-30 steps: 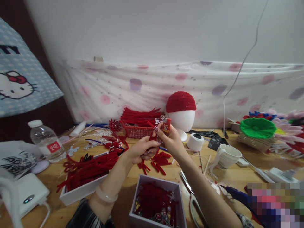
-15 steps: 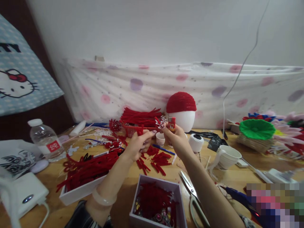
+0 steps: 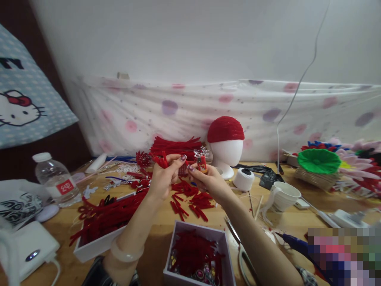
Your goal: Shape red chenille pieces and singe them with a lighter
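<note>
My left hand (image 3: 162, 180) is closed around short red pipe cleaner pieces (image 3: 162, 159), whose ends poke up beside the thumb. My right hand (image 3: 210, 180) is closed on a red lighter (image 3: 202, 164) with a metal top, held upright against the fingers. Between the two hands' fingertips shows a small red bit, too small to make out clearly. Below them, cut red pipe cleaner pieces (image 3: 201, 200) lie scattered on the wooden table (image 3: 162, 230). Behind stands a white foam head (image 3: 228, 153) wearing a red wrapped cap (image 3: 225, 129).
A white box (image 3: 198, 226) of red pieces and beads sits in front, with scissors (image 3: 242, 258) partly under my right forearm. Left are another box (image 3: 98, 244) of red pipe cleaners and a water bottle (image 3: 56, 178). Right are a thread spool (image 3: 244, 179), paper cup (image 3: 284, 196) and glue gun (image 3: 297, 244).
My right hand has moved left and slightly down with the lighter, closer to my left hand. My left hand has shifted a little left. The foam head's neck is now uncovered.
</note>
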`<action>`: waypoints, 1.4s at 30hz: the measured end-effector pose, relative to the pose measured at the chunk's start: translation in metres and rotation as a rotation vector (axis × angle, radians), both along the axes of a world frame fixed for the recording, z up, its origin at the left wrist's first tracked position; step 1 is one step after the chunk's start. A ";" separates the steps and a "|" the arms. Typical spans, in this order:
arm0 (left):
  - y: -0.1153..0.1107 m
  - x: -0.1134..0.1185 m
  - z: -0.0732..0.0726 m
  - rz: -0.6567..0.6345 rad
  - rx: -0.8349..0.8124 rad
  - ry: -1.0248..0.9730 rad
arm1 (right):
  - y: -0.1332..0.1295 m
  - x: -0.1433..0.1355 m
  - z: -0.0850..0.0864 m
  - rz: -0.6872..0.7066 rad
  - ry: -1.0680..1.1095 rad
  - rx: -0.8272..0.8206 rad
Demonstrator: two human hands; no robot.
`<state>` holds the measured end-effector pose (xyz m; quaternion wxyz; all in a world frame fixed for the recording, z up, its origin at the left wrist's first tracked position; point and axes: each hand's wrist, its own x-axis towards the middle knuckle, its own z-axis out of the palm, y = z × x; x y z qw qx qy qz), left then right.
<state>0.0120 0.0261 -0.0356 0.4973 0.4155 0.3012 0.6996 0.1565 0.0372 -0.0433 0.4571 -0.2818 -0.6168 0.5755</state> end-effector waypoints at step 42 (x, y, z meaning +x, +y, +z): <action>-0.017 -0.005 0.016 0.204 0.049 -0.010 | -0.007 -0.023 -0.009 0.198 0.051 -0.447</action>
